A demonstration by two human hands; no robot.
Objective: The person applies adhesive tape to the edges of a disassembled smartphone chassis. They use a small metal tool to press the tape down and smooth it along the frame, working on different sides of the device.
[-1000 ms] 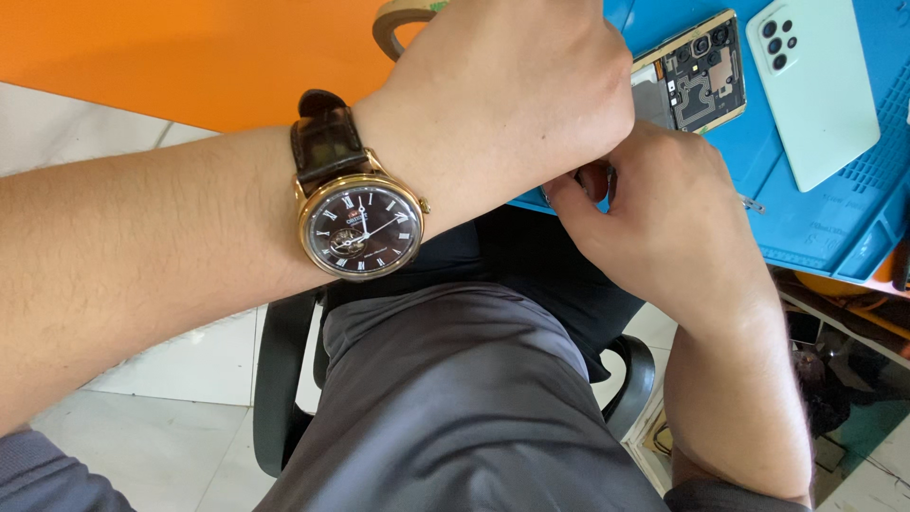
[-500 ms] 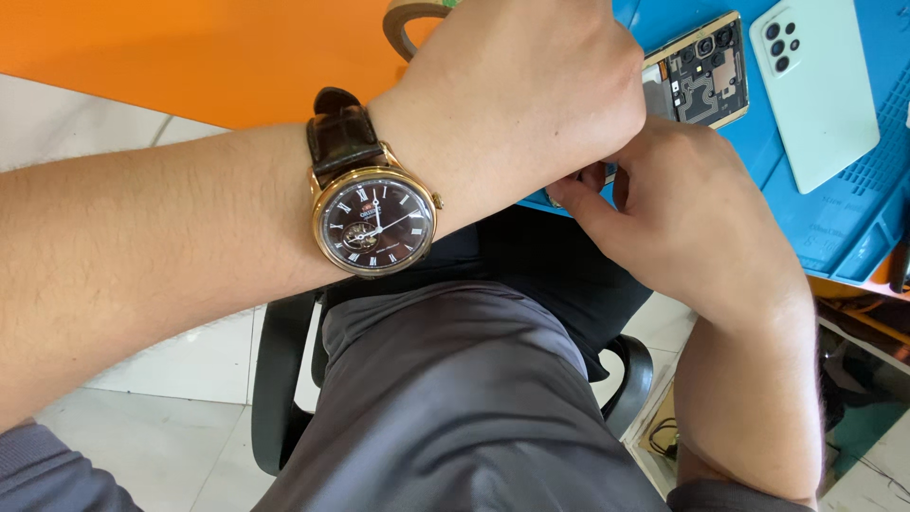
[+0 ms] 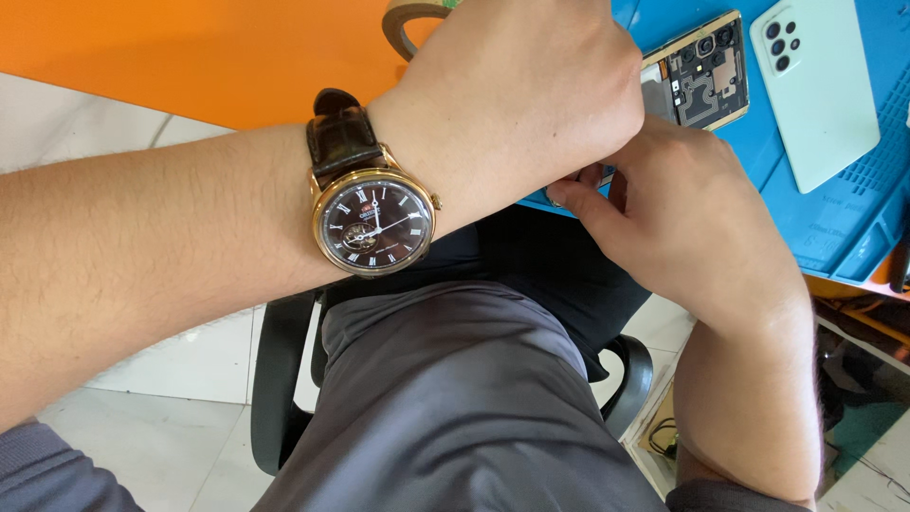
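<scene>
My left hand [image 3: 531, 95] is closed over the lower end of an opened phone [image 3: 703, 71], whose circuit board and camera modules show. A gold watch [image 3: 374, 223] on a brown strap sits on that wrist. My right hand [image 3: 687, 223] is curled just below, its fingertips pressed against the phone's hidden end at the edge of the blue work mat [image 3: 853, 228]. Whatever is between those fingers is hidden. The phone's white back cover [image 3: 815, 90] lies on the mat to the right.
An orange tabletop [image 3: 190, 57] carries the mat and a tape roll [image 3: 406, 21] at the top edge. My grey-trousered lap [image 3: 445, 408] and a black chair [image 3: 275, 379] fill the lower frame. Cables and clutter lie on the floor at lower right [image 3: 853, 398].
My left wrist has drifted slightly to the right. My right hand has closed in under the left hand, and a dark bit seen at its fingertips is now covered.
</scene>
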